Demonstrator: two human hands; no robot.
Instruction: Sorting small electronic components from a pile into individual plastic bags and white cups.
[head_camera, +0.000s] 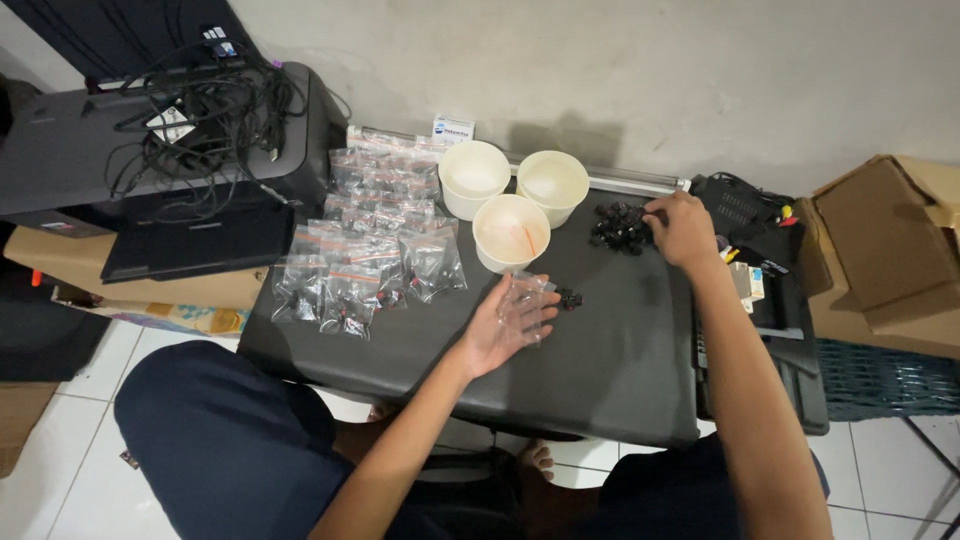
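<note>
In the head view, a small clear zip bag (527, 305) is held flat in the left hand (505, 325), palm up, fingers curled loosely around it, above the dark work surface (600, 370). The right hand (683, 228) is laid on a pile of small black parts (620, 228); its grip cannot be told. Three white paper cups (510, 232) and filled bags (370, 240) are set just beside

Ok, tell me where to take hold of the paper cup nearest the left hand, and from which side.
Grip the front paper cup by its rim and upper wall, coming from above on its near side. It stands upright and open, and the other two cups crowd it behind, while filled bags lie close on its left. The left hand holds a clear bag and looks nearest.
</note>
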